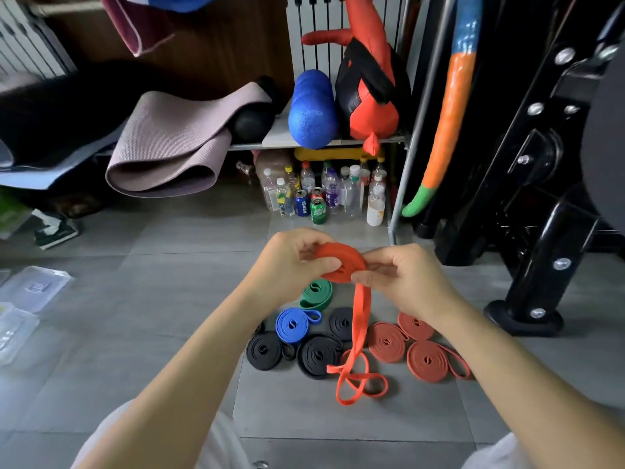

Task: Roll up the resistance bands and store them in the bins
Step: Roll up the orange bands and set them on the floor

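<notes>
Both hands, left (297,262) and right (402,275), pinch a flat orange rubber band (341,262) wound into a coil, its loose tail dangling to the grey tiled floor (189,299). Finished flat spirals lie below: black (263,350), blue (292,324), green (316,292), rust-red (387,341).

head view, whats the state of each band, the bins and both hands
orange band: partly rolled, tail hanging to the floor
left hand: grips the orange coil
right hand: pinches the band beside the coil
green band: rolled, on floor
blue band: rolled, end loop sticking out
black bands: three, rolled, on floor
dark red bands: three, rolled, one tail loose
clear bins: on floor, no bands seen inside
</notes>
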{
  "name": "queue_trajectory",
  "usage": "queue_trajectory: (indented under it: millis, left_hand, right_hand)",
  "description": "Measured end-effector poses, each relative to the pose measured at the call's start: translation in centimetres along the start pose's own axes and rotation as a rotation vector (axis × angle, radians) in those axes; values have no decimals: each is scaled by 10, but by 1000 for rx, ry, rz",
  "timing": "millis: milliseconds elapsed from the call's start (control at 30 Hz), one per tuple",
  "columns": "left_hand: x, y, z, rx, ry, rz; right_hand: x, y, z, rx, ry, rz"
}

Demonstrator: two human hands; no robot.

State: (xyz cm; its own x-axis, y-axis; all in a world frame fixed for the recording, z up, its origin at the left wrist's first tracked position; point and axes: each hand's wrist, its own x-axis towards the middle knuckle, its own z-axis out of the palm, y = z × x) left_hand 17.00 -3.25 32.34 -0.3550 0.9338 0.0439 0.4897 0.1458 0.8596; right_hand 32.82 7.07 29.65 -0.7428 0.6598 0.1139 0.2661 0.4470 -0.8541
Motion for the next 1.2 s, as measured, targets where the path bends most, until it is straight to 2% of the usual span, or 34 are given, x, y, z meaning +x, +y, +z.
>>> queue_trajectory:
  millis: [67,100,167,233,300,433,567,667,733,767,800,900,967,1067,1200]
  left_hand:
    - [-3,-4,5,385,-23,118]
    - [-4,-5,7,474,-54,161]
    - [-6,-5,11,504,-112,152]
    - [-7,-4,12,468,-102,104]
    - [-5,-2,10,341,-53,57]
    - [-4,5,3,-89,11,-18]
    - [-4,11,3,-460,-4,-49]
    - [-5,9,10,-789,-35,-118]
    - [-4,7,16,-873,-56,-170]
    - [-3,7,19,-797,-52,-178]
    - [-2,6,20,-605,-27,-152]
    - [0,-2,22,264,37,138]
    - [-3,-5,30,505,-31,258]
    - [-3,-6,34,449,-1,187]
    - [2,1,25,1,100,59]
  right_hand:
    - [-3,0,3,-176,-35,-1]
    - [-4,0,5,-254,-52,-11]
    - [-7,0,8,-310,-60,-33]
    - [-8,0,7,-291,-40,-54]
    - [-8,1,5,-207,-3,-51]
    - [-6,1,-3,-10,67,-15]
    - [-7,-3,-7,329,76,-22]
    - [-8,-4,-6,396,88,-35]
    - [-8,-3,-5,352,114,-34]
    - [-8,-2,-6,294,126,-20]
    - [-7,-2,-7,202,129,-5]
    - [-7,4,-9,-152,60,-36]
    - [-10,5,-5,-284,21,-79]
    - [-11,5,-5,-271,24,-66]
    - [-8,4,-12,-84,71,-25]
